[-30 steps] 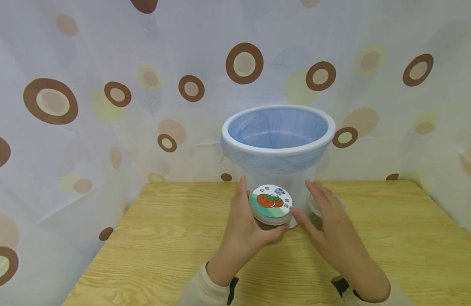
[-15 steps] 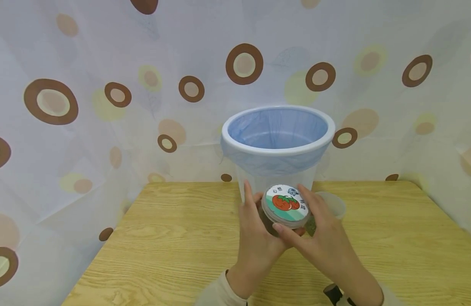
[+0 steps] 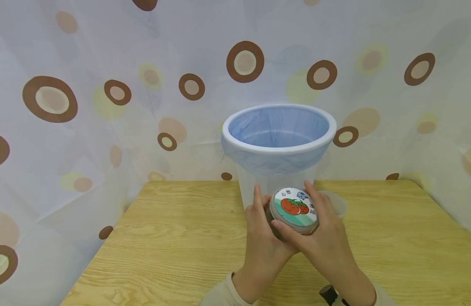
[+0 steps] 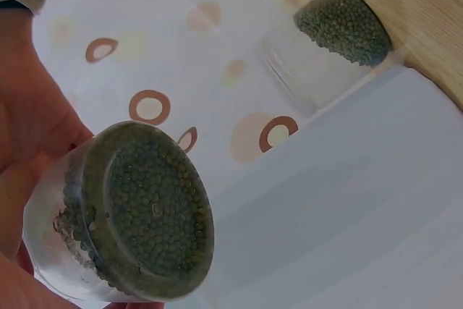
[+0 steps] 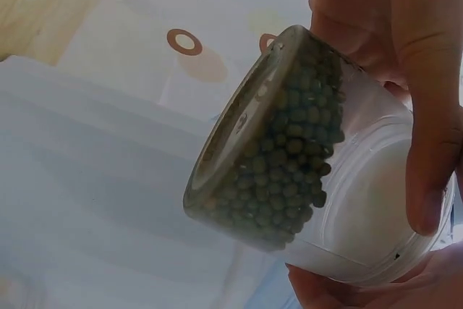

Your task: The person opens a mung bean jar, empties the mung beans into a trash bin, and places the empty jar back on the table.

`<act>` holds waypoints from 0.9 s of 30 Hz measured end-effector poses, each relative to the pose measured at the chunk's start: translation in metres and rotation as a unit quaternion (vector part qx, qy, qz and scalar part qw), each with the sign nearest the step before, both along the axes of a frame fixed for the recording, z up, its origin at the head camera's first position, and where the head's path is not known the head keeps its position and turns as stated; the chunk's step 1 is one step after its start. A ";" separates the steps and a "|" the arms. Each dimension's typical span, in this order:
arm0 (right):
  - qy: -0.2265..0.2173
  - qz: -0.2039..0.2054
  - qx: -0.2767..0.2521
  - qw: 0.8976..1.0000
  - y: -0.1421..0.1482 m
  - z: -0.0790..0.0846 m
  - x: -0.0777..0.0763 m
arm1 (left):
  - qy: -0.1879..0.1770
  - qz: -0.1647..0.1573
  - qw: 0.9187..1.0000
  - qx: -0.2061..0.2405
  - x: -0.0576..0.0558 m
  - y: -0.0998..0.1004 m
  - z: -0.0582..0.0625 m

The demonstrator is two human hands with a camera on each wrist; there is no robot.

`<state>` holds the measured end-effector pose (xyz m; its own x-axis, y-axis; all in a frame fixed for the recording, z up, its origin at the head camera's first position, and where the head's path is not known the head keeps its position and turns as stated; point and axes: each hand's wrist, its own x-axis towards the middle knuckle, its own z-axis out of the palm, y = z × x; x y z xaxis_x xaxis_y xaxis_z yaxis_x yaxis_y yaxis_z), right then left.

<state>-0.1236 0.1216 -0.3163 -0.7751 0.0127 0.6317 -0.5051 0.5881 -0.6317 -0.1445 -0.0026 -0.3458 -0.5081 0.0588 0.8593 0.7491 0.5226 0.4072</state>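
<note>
Around the clear round plastic jar (image 4: 155, 211), tilted and held up off the table, the fingers of the left hand (image 3: 264, 246) are curled, and the edge of the white-and-green round lid with red fruit printed on it (image 3: 295, 207) is pinched between the thumb and fingers of the right hand (image 3: 324, 241). If the lid's being worked here, probably best for the jar to be brought more upright and the body gripped firmly but not squeezed, so nothing gets spilled.

Just behind is the translucent white bin with a pale blue liner (image 3: 279, 150), stood on the yellow wood-grain table (image 3: 174, 238).

Handy thing: small green beans (image 5: 289, 161) are shown inside by both wrist cams, while mostly just the lid art is caught from the head. A second clear jar, part-filled with green beans (image 4: 318, 52), is plainly seen from the left wrist; from the head it's mostly blocked by the right hand.
</note>
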 end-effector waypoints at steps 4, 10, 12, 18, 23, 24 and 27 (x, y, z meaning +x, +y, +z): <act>0.011 -0.003 -0.005 1.000 0.001 0.000 0.000 | -0.013 -0.008 1.000 0.004 0.000 0.002 -0.001; 0.001 -0.016 -0.006 1.000 0.004 0.002 0.001 | -0.071 -0.036 0.997 -0.004 0.004 0.005 -0.006; 0.001 -0.018 -0.008 1.000 0.005 0.003 0.001 | -0.094 -0.048 0.994 -0.005 0.004 0.006 -0.006; 0.009 -0.009 -0.017 1.000 0.006 0.005 0.001 | -0.128 -0.094 0.987 0.018 0.001 0.005 -0.007; 0.013 -0.002 -0.024 1.000 0.005 0.004 0.002 | -0.129 -0.091 0.987 0.017 0.001 0.003 -0.005; 0.015 -0.003 -0.024 1.000 0.005 0.004 0.003 | -0.129 -0.087 0.988 0.015 0.001 0.003 -0.005; 0.022 -0.005 -0.026 0.999 0.005 0.004 0.004 | -0.127 -0.081 0.989 0.006 0.002 0.002 -0.003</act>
